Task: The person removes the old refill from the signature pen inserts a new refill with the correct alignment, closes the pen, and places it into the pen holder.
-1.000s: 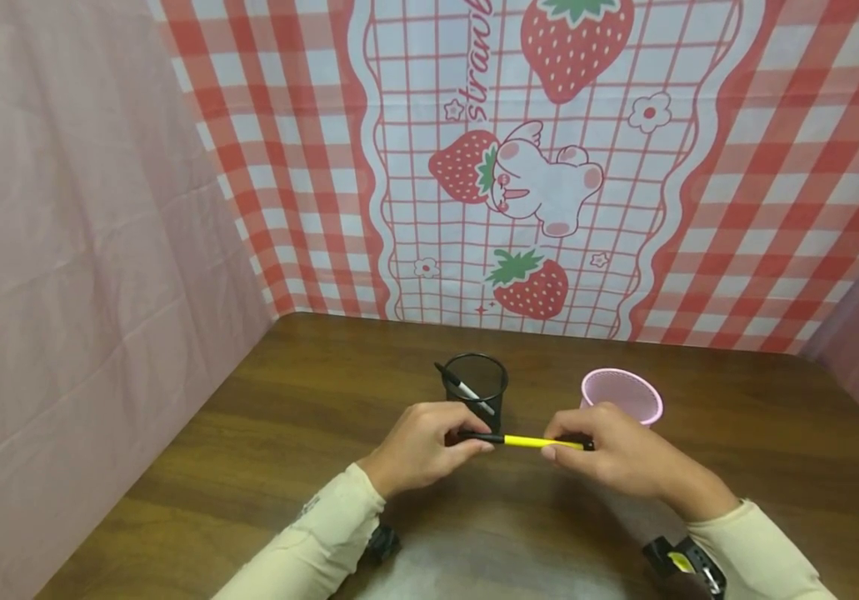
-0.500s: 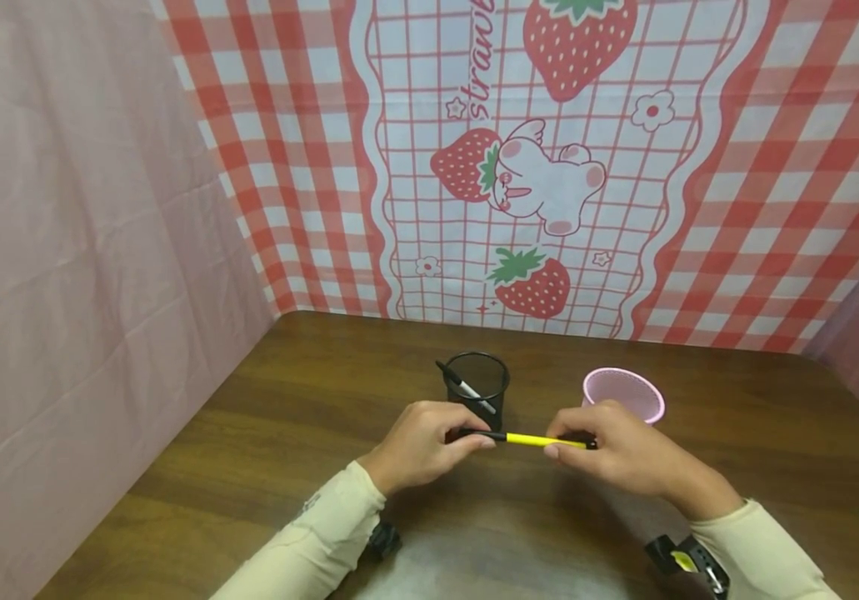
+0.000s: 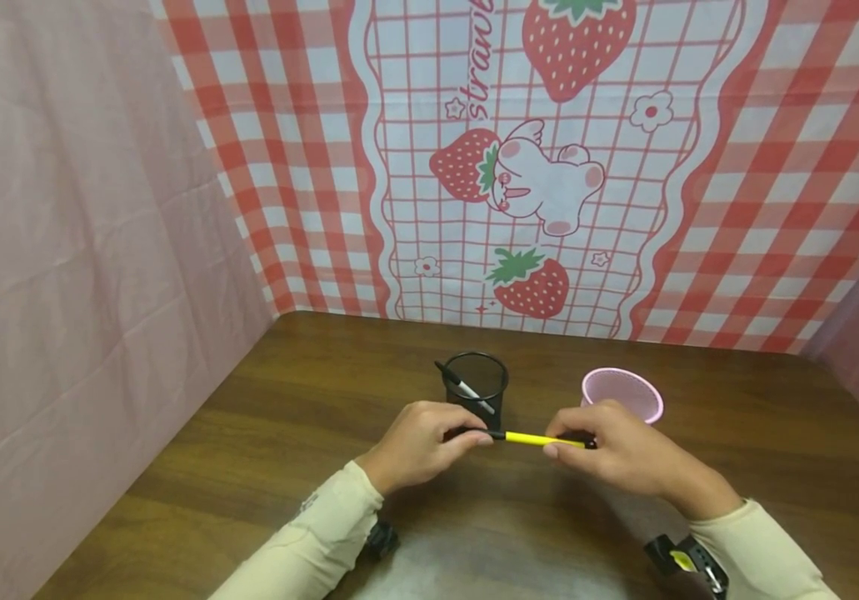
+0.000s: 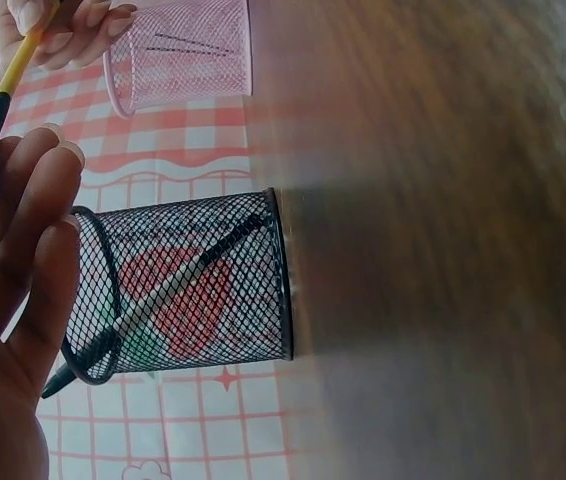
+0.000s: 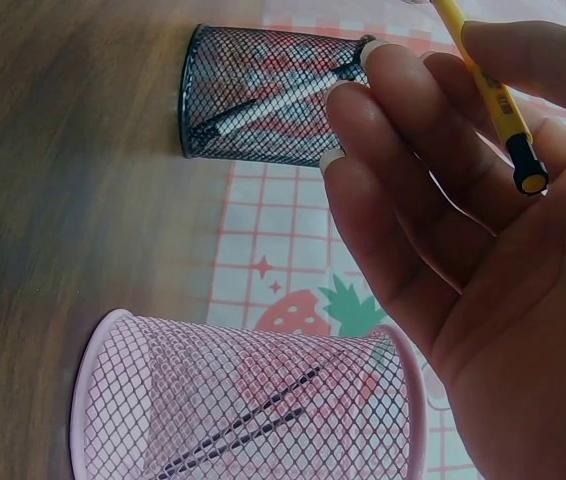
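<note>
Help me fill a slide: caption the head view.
Left hand and right hand hold a yellow pen over a wooden table, near a black mesh cup and a pink cup.

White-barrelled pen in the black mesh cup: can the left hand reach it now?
Probably not: the left hand pinches the yellow-black pen, though the white-barrelled pen pokes out.

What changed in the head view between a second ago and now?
Nothing visibly changed; nothing was taken hold of or let go. The left hand and right hand still hold the yellow pen; the black cup, with its white-barrelled pen, and the pink cup stay put.
</note>
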A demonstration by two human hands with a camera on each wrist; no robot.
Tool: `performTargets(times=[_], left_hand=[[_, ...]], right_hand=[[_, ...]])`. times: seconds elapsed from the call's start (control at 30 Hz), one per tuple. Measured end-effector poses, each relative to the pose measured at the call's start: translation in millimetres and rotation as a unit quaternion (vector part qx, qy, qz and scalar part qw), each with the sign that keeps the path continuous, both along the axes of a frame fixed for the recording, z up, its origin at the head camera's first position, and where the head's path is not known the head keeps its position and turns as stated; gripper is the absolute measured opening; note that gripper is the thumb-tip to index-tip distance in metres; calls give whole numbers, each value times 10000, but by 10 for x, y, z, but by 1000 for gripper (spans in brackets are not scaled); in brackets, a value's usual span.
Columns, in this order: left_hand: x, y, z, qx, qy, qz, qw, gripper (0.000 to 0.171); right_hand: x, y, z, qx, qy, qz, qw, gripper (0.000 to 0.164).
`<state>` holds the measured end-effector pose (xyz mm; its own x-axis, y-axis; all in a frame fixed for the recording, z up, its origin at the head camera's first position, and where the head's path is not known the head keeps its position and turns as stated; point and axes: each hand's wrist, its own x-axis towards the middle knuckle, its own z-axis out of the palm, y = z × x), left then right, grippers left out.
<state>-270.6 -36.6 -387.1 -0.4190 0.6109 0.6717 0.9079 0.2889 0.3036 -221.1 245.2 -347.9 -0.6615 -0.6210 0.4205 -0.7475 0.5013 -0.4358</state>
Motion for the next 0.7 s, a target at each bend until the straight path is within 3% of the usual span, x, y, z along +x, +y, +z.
performTargets(times=[0.43,0.7], left_hand=[[-14,-7,-9,-129,70,-8,9999,9],[-11,-20,-1,-198,-256,-162,9993,19]], right_hand=[[-2,-8,-13,-55,75,-71,9999,16],[-4,-9,-7,-27,165,-101,9998,15]])
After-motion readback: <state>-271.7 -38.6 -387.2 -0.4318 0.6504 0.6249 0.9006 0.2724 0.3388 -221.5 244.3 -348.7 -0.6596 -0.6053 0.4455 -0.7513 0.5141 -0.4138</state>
